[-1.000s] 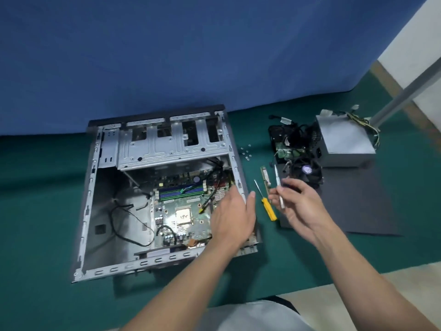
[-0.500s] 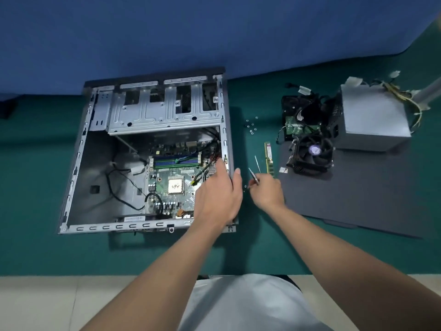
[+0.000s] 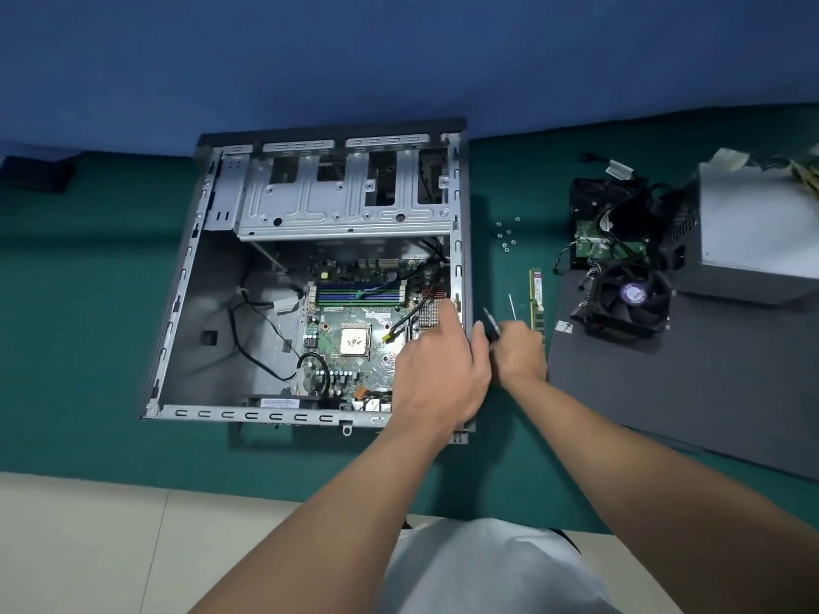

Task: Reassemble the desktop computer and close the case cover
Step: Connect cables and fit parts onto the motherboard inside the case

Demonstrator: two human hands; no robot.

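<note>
The open computer case (image 3: pixel 190 277) lies flat on the green mat, with the motherboard (image 3: pixel 354 343) mounted inside at its right. My left hand (image 3: pixel 436 370) rests on the case's right wall, fingers extended over the motherboard's corner and thumb outside the wall. Just right of it, my right hand (image 3: pixel 520 352) is down on the mat with fingers curled round a slim dark-tipped tool (image 3: pixel 490 323) that pokes out toward the case. A thin screwdriver shaft (image 3: pixel 512 305) shows above that hand; its handle is hidden. The dark side panel (image 3: pixel 709 392) lies at the right.
A RAM stick (image 3: pixel 536 299) and several loose screws (image 3: pixel 505 234) lie on the mat right of the case. On the panel's far end stand a cooler fan (image 3: pixel 629 299), a hard drive with cables (image 3: pixel 607 223) and the power supply (image 3: pixel 753 241). A blue backdrop rises behind.
My right hand has come down from mid-air to the mat beside the case, still holding the slim tool. My left hand stays on the case's right wall.
</note>
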